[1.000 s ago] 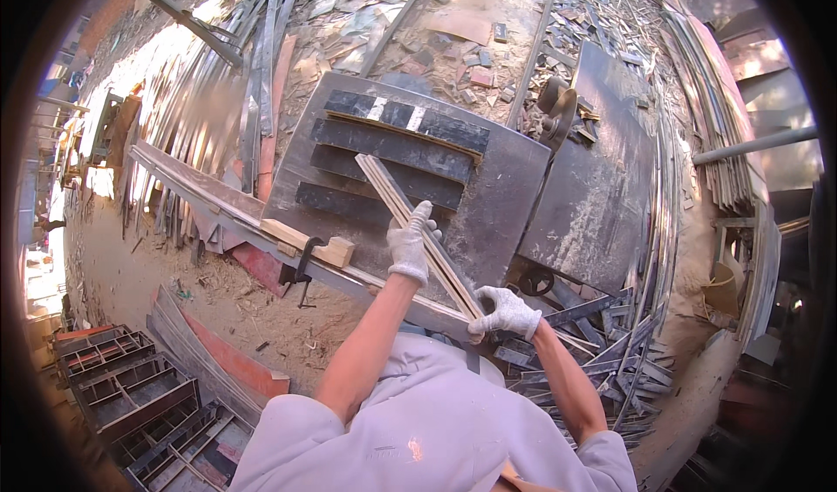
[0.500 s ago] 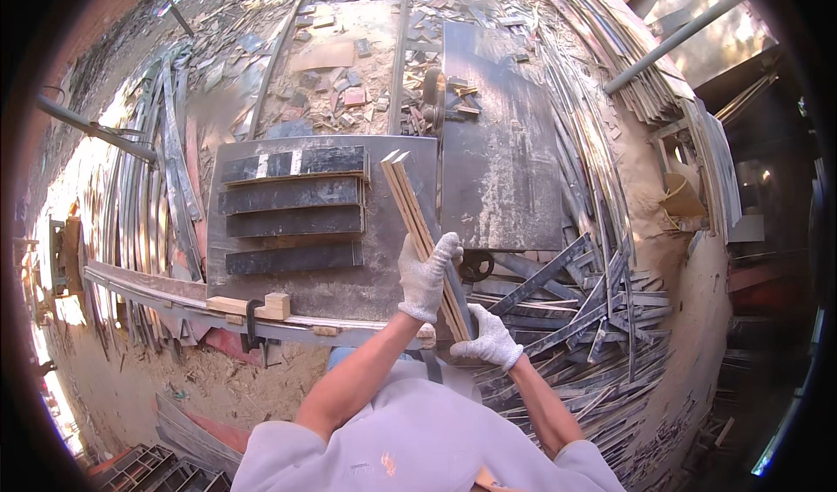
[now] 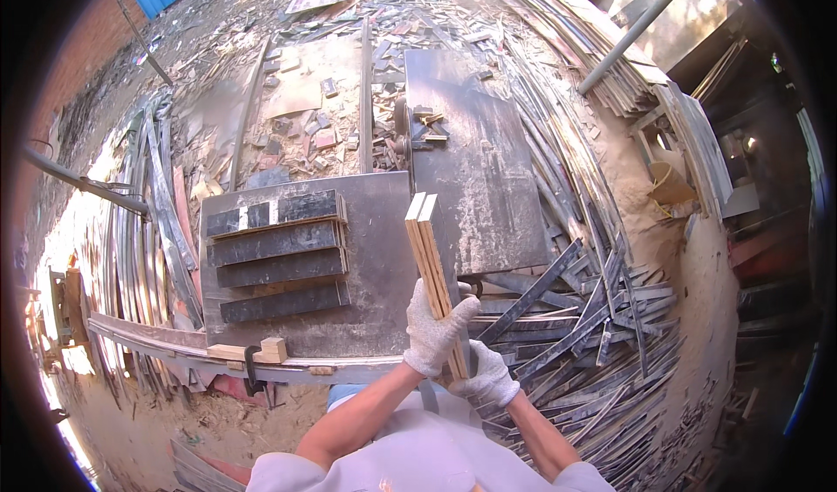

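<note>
A small bundle of plywood strips (image 3: 429,252), with pale layered edges and a dark face, stands tilted up in front of my body. My left hand (image 3: 433,328), in a white knitted glove, is closed around its lower half. My right hand (image 3: 486,377), gloved alike, grips the bottom end; the bundle hides some of its fingers. Left of the bundle, several dark-faced plywood strips (image 3: 281,274) lie in a stepped row on the dark worktable (image 3: 377,317).
A second dark panel (image 3: 488,178) adjoins the table, with a saw blade (image 3: 401,126) in the gap. Wooden blocks and a clamp (image 3: 251,368) sit on the near rail. Offcut strips (image 3: 593,309) pile up at right; long strips lean at left. A metal pole (image 3: 641,30) slants at upper right.
The bundle has come lower and nearer my body, standing more upright. Both hands moved down with it, my right hand staying at its bottom end. The whole view has shifted slightly.
</note>
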`<state>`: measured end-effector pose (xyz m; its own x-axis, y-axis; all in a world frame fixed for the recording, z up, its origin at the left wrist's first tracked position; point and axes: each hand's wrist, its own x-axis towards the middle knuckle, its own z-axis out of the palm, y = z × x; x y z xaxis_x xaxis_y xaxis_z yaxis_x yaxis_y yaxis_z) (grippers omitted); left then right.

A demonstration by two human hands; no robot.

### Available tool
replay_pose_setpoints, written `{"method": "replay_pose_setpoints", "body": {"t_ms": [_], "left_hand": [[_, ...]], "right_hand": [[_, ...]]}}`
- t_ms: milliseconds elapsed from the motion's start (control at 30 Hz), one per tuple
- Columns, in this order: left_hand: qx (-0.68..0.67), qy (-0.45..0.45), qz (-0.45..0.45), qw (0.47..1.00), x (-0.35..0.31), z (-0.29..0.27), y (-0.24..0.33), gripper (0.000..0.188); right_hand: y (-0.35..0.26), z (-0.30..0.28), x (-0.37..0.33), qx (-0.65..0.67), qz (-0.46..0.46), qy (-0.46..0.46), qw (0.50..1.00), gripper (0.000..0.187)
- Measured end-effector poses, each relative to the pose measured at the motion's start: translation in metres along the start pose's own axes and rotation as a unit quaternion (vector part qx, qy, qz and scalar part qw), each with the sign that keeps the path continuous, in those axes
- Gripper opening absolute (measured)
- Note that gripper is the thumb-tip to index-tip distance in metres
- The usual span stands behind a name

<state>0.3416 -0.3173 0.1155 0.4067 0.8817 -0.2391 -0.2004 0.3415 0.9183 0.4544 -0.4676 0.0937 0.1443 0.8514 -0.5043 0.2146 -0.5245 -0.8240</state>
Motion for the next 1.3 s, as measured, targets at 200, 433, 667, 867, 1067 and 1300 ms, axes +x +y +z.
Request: {"method": "replay_pose_setpoints", "body": {"t_ms": [200,433,667,867,1067,1300], "left_hand": [[-0.009,0.003,-0.014,1.0,0.001,0.002,0.0,0.045],[-0.035,0.012,-0.003,0.999,0.005,0.005,-0.001,0.044],[-0.04,0.002,-0.02,0.999,0.009,0.006,-0.004,0.042],[-0.072,-0.001,-0.087,0.994,0.011,0.007,0.001,0.037],[-0.141,-0.017,-0.122,0.982,0.02,0.0,-0.021,0.037],[-0.296,-0.056,-0.233,0.925,0.038,-0.01,-0.051,0.033]], "right_hand": [[-0.001,0.003,-0.005,0.032,0.001,0.012,0.999,0.095],[-0.005,-0.004,-0.006,0.023,-0.009,0.002,1.0,0.099],[0.004,-0.005,-0.007,0.013,-0.021,0.006,1.0,0.1],[0.008,-0.005,-0.011,-0.089,-0.019,0.022,0.996,0.098],[-0.002,0.002,-0.016,-0.093,0.031,0.04,0.994,0.094],[-0.007,0.014,-0.012,-0.08,0.036,0.104,0.991,0.069]]}}
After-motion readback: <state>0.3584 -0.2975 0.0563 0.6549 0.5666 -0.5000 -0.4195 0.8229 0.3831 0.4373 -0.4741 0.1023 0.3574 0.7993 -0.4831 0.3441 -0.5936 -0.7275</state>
